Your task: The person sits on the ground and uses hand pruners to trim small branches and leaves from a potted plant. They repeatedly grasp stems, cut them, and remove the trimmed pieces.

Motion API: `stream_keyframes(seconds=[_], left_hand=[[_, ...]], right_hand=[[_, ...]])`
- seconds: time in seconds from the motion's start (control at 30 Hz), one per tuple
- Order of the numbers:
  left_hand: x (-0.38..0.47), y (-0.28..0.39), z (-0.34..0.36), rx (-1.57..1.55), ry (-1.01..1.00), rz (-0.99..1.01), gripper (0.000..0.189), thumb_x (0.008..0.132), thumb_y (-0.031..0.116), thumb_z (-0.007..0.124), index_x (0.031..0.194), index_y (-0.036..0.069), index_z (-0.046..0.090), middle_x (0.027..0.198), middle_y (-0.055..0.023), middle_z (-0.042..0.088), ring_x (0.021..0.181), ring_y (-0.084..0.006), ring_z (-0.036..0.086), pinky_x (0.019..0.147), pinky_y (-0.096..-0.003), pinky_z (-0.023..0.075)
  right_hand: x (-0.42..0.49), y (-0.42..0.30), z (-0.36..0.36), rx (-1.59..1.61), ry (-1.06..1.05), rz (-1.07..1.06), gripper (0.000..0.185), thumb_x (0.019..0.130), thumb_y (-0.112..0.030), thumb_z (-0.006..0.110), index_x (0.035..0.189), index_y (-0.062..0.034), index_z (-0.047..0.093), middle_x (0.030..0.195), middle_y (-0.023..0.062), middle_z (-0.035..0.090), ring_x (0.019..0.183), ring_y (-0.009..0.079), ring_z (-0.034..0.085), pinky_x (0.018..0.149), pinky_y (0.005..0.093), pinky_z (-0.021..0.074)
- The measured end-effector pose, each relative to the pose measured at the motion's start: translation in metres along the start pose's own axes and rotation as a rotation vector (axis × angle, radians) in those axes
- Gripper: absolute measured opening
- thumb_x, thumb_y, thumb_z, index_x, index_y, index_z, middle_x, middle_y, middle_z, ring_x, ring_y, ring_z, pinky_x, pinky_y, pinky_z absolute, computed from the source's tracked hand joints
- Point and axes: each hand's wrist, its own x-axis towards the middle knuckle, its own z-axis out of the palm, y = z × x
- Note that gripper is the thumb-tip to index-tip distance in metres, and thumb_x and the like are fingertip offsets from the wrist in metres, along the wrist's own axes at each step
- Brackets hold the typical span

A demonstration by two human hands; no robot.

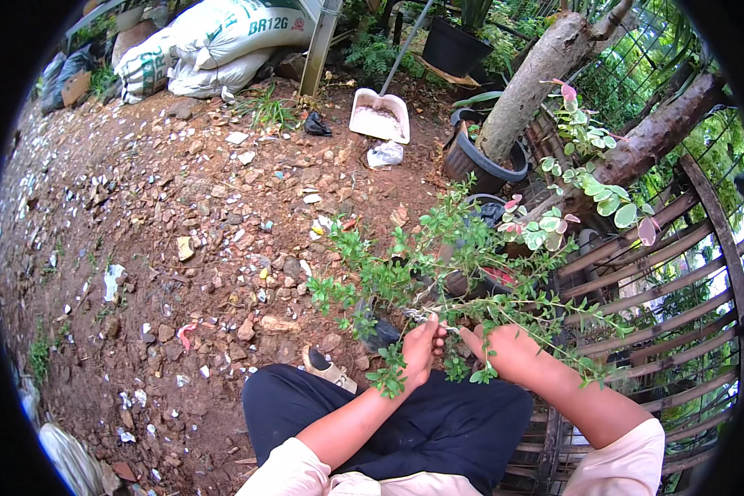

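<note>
A small leafy shrub (434,248) with thin spreading branches stands in front of my knees, beside a dark plastic plant bag (379,335). At the base of its branches, a pale wire or strip of tie material (418,314) lies along the stems. My left hand (423,348) pinches this pale strand between thumb and fingers. Close by on the right, my right hand (499,350) is at the strand's other end, its fingertips partly hidden by leaves. Branches hang over my right forearm.
Slatted bamboo fencing (663,285) curves along the right. Ahead are a black pot (487,161) holding a tree trunk, a long-handled dustpan (380,118), a metal post (320,49) and stacked white sacks (235,37). Stony soil (180,266) with litter spreads left.
</note>
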Motion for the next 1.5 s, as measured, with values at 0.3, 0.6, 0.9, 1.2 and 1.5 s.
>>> stream_keyframes(seconds=[0.3, 0.6, 0.9, 1.2, 1.5], left_hand=[[-0.009, -0.002, 0.018, 0.001, -0.137, -0.029, 0.033, 0.102, 0.040, 0.053, 0.102, 0.009, 0.063, 0.089, 0.0008, 0.065, 0.077, -0.0082, 0.061, 0.066, -0.0220, 0.0478], [-0.024, 0.029, 0.015, 1.483, 0.031, 0.551, 0.028, 0.098, 0.034, 0.059, 0.092, 0.007, 0.066, 0.074, -0.0040, 0.067, 0.061, -0.0210, 0.060, 0.054, -0.0330, 0.0453], [-0.028, 0.050, 0.015, 1.545, -0.092, 1.223, 0.022, 0.081, 0.008, 0.074, 0.101, 0.002, 0.066, 0.098, -0.0142, 0.065, 0.091, -0.0325, 0.062, 0.078, -0.0424, 0.0518], [-0.007, 0.026, 0.011, 1.494, -0.132, 1.222, 0.027, 0.081, -0.002, 0.070, 0.107, 0.003, 0.067, 0.099, -0.0173, 0.070, 0.095, -0.0351, 0.068, 0.083, -0.0410, 0.0546], [-0.011, 0.053, 0.033, 1.421, -0.183, 0.879, 0.020, 0.090, 0.012, 0.068, 0.108, 0.005, 0.071, 0.100, -0.0148, 0.072, 0.092, -0.0317, 0.069, 0.080, -0.0374, 0.0538]], right_hand=[[-0.011, -0.044, -0.021, 0.045, 0.333, 0.032, 0.023, 0.079, -0.018, 0.065, 0.101, -0.0111, 0.061, 0.078, 0.0069, 0.059, 0.069, 0.0245, 0.061, 0.065, 0.0383, 0.0517], [-0.006, -0.105, 0.098, 1.384, 0.713, 0.815, 0.028, 0.094, -0.008, 0.056, 0.121, -0.0033, 0.057, 0.100, 0.0090, 0.067, 0.084, 0.0152, 0.065, 0.077, 0.0304, 0.0521], [0.019, -0.090, 0.105, 1.401, 0.740, 0.871, 0.027, 0.099, -0.030, 0.055, 0.106, -0.0068, 0.068, 0.099, 0.0152, 0.068, 0.090, 0.0323, 0.064, 0.083, 0.0432, 0.0486], [0.007, -0.027, 0.042, 0.722, 0.782, 0.476, 0.016, 0.089, -0.018, 0.060, 0.088, -0.0035, 0.068, 0.083, 0.0166, 0.066, 0.076, 0.0402, 0.064, 0.068, 0.0512, 0.0515], [0.010, -0.034, 0.050, 0.895, 0.998, 0.567, 0.015, 0.090, -0.016, 0.063, 0.094, -0.0035, 0.070, 0.082, 0.0161, 0.068, 0.071, 0.0348, 0.064, 0.061, 0.0458, 0.0499]])
